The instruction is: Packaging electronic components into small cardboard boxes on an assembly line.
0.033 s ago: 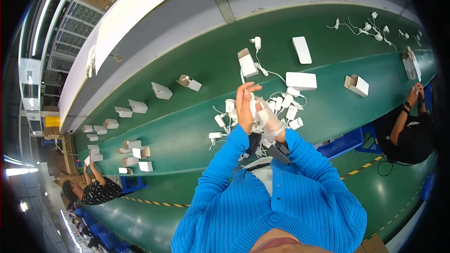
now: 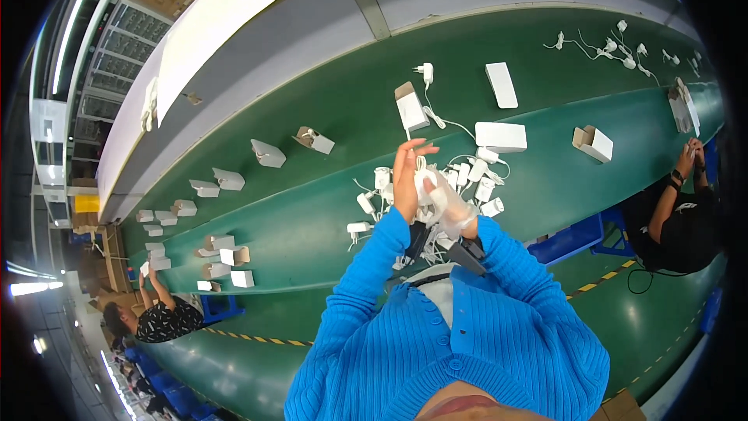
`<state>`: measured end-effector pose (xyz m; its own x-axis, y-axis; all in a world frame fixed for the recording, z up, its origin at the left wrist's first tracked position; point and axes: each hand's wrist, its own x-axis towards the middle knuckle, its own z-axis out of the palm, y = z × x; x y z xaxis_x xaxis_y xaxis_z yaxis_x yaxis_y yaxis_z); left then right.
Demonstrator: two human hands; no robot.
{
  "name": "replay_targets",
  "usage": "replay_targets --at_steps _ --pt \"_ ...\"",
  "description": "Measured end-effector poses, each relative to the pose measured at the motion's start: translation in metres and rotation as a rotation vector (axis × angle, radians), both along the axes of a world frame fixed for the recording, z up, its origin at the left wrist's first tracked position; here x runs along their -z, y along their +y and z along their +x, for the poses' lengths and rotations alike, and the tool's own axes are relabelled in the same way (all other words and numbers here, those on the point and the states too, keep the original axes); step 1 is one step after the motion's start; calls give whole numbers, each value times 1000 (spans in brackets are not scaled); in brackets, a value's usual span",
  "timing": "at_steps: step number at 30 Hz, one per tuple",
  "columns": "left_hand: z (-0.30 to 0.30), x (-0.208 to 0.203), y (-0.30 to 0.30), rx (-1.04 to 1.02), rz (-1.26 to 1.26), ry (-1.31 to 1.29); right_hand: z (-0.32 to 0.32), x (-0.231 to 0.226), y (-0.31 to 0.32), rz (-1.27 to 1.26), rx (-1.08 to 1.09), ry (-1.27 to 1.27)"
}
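A bundled white cable shows between my two hands, above a pile of white plug-in chargers with cords. My left hand stands upright at the bundle with its fingers bent over to the right. A thin white strand runs from its fingertips toward an open white box beyond. My right hand, in a translucent thin glove, is closed round the bundle's lower right side. How the fingers grip the strands is partly hidden. Behind the box lies a charger whose cord trails to the right.
Closed white boxes lie beyond the pile; an open box stands to the right. Several open boxes line the green table leftward. Co-workers sit at the far left and right. A grey partition borders the back.
My fingers have shifted slightly around the cable, and the bundle shows more between my hands. The strand by the open box has swung a little. The boxes and pile look the same.
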<state>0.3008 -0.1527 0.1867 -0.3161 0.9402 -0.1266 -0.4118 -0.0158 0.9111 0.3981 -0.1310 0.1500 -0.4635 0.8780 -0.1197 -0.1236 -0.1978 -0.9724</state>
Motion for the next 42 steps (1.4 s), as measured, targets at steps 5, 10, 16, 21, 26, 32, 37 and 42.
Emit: replay_targets --at_steps 5,10,16,21,26,32,37,42 --pt "-16 50 39 111 38 551 43 19 7 9 -143 -41" --pt "-99 117 127 -240 -678 1002 88 20 21 82 87 -289" --pt "-152 173 162 130 -886 959 134 35 27 207 -103 -584" --pt "-128 100 126 260 -741 1455 143 -29 44 334 -188 -785" --pt "-140 52 76 200 -230 1841 103 -48 68 632 -198 -628" --pt "-94 -11 46 456 -16 1707 51 -28 89 658 -379 -558" --pt "-78 -14 15 546 -285 1352 48 -38 94 950 -486 -559" --pt "-81 -11 4 390 -155 1297 63 -33 87 447 -574 -206"
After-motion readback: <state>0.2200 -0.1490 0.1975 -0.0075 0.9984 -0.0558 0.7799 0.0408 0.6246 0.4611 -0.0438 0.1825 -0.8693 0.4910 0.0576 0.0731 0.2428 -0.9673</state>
